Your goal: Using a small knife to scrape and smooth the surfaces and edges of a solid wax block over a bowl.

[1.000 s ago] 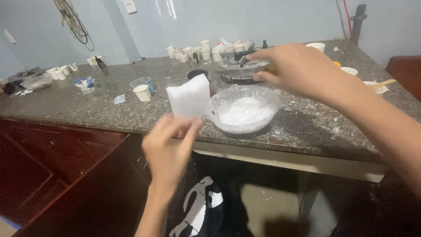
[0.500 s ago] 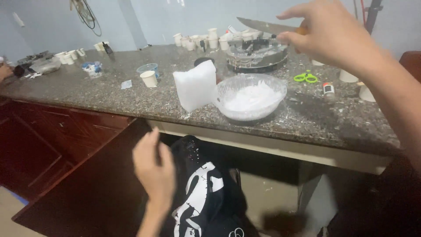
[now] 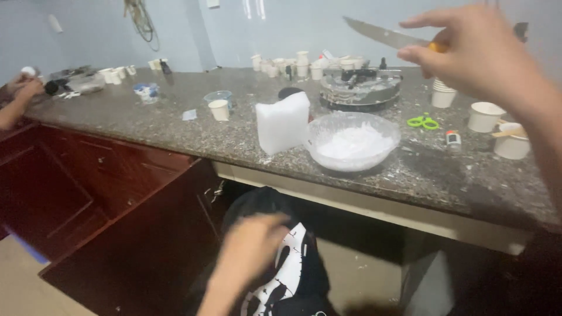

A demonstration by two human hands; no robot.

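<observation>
My right hand (image 3: 474, 52) is raised above the counter at the upper right, gripping a long steel knife (image 3: 380, 32) whose blade points left. My left hand (image 3: 252, 248) hangs low below the counter edge, blurred, holding nothing, over my black printed shirt (image 3: 287, 275). A white rectangular block (image 3: 283, 123) stands upright on the dark granite counter (image 3: 146, 123). Right beside the block sits a clear bowl (image 3: 353, 140) filled with white powder or shavings.
Green scissors (image 3: 422, 122), several paper cups (image 3: 485, 116) and a round dark tray (image 3: 360, 90) lie behind the bowl. Small cups (image 3: 219, 109) and jars line the counter's back. Another person's hand (image 3: 23, 90) works at the far left. Red-brown cabinet doors (image 3: 105, 193) stand open below.
My left hand let go of the white block, which now stands on the counter, and dropped below the edge. My right hand lifted the knife from the tray area.
</observation>
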